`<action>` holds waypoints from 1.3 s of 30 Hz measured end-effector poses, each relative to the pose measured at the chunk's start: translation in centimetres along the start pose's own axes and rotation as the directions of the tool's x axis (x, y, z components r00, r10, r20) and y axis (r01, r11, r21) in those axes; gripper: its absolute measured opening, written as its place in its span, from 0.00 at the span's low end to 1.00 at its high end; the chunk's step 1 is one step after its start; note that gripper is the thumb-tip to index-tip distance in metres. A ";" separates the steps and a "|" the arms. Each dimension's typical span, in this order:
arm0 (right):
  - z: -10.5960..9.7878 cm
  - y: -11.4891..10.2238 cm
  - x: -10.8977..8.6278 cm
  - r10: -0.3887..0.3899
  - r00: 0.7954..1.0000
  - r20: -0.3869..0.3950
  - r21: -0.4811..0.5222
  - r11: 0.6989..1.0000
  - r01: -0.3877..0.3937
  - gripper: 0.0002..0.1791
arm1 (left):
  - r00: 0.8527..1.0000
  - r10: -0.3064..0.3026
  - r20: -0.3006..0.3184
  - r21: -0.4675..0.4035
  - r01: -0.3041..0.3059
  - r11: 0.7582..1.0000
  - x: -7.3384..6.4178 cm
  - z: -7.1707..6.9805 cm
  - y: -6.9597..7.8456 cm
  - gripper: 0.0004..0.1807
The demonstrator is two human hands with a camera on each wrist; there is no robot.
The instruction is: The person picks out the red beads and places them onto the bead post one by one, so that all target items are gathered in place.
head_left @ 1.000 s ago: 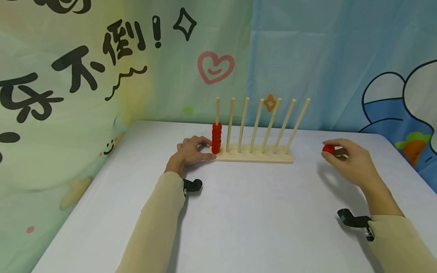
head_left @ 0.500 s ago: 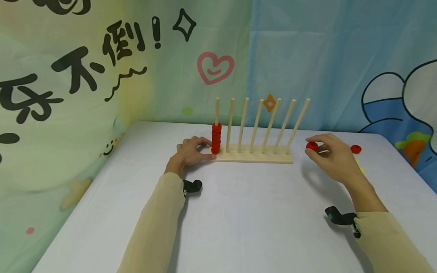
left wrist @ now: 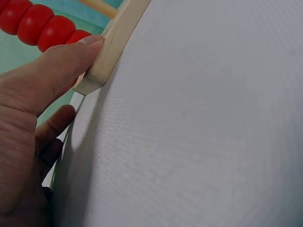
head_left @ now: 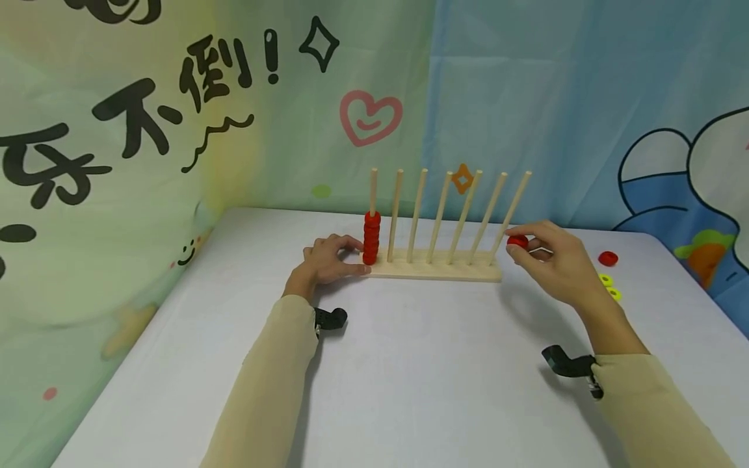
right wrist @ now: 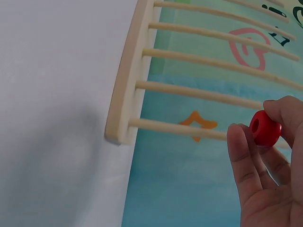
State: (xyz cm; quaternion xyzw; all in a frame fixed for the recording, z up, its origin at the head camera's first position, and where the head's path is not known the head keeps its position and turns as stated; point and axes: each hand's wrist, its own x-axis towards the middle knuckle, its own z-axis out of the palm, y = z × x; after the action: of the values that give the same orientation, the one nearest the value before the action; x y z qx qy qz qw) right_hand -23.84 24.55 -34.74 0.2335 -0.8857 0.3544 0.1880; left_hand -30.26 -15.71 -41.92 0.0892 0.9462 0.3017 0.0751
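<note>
A wooden peg rack [head_left: 435, 273] with a row of several upright pegs stands near the back of the table. Red beads [head_left: 371, 239] are stacked on its leftmost peg, and the other pegs are bare. My left hand [head_left: 329, 261] grips the left end of the base, its thumb [left wrist: 83, 52] pressing the front edge. Between thumb and fingers, my right hand [head_left: 552, 266] pinches one red bead [right wrist: 266, 128] in the air, just right of the rightmost peg [head_left: 512, 214]. The bead's hole shows in the right wrist view.
Another red bead [head_left: 608, 259] lies on the white table [head_left: 433, 377] to the right of my right hand. Two yellow rings [head_left: 614, 294] lie near it, partly behind the wrist. A printed cloth [head_left: 497, 97] hangs behind the table.
My right hand has carried the red bead leftward, up to the right end of the rack, uncovering the loose red bead and yellow rings. The left hand has stayed put.
</note>
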 end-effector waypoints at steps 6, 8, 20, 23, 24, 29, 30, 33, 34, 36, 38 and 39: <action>0.7 -0.4 0.6 -0.034 0.999 0.016 0.041 0.999 0.033 0.16 | 1.000 0.002 0.003 0.011 -0.002 1.000 0.2 0.1 0.0 0.31; 0.9 -0.5 0.7 -0.038 0.999 0.023 0.045 0.998 0.037 0.17 | 1.000 -0.001 0.005 0.007 0.001 1.000 0.2 0.2 0.0 0.31; 2.2 -1.4 1.4 -0.033 0.998 0.061 0.094 0.995 0.027 0.20 | 1.000 0.003 0.003 0.013 -0.003 1.000 0.2 0.1 0.2 0.31; 2.6 -1.5 1.6 -0.032 0.997 0.075 0.092 0.995 0.025 0.19 | 1.000 0.001 0.005 0.011 -0.001 1.000 0.1 0.1 0.2 0.31; 2.7 -1.6 1.6 -0.032 0.997 0.077 0.097 0.995 0.025 0.19 | 1.000 0.001 0.006 0.008 -0.001 1.000 0.1 0.0 0.2 0.31; 3.2 -1.8 1.8 -0.055 0.996 0.068 0.132 0.990 0.045 0.19 | 1.000 -0.006 0.008 0.001 0.006 1.000 0.0 0.1 0.3 0.30; 3.3 -1.9 1.9 -0.060 0.996 0.066 0.140 0.989 0.050 0.19 | 1.000 -0.008 0.008 0.001 0.008 1.000 0.0 0.1 0.3 0.30; 3.6 -2.1 2.0 -0.068 0.996 0.062 0.159 0.986 0.058 0.19 | 1.000 -0.009 0.007 0.002 0.009 1.000 0.1 0.1 0.2 0.30; 3.7 -2.1 2.1 -0.070 0.996 0.059 0.165 0.985 0.059 0.19 | 1.000 -0.006 0.007 0.001 0.006 1.000 0.1 0.1 0.2 0.31; 3.8 -2.2 2.1 -0.073 0.996 0.055 0.177 0.982 0.063 0.19 | 1.000 -0.003 0.009 -0.002 0.003 1.000 0.0 0.1 0.2 0.31; 4.0 -2.4 2.2 -0.074 0.996 0.048 0.193 0.979 0.064 0.19 | 1.000 -0.002 0.011 -0.002 0.002 1.000 0.0 0.0 0.3 0.31; 4.1 -2.5 2.2 -0.074 0.996 0.046 0.198 0.978 0.063 0.19 | 1.000 -0.003 0.011 -0.004 0.003 1.000 0.0 -0.1 0.3 0.31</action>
State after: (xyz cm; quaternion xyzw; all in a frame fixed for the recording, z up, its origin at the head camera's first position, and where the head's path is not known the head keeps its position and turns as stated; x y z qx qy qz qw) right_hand -24.98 19.46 -35.07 0.2907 -0.8425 0.4272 0.1524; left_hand -30.22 -15.51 -41.65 0.0891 0.9453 0.3031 0.0810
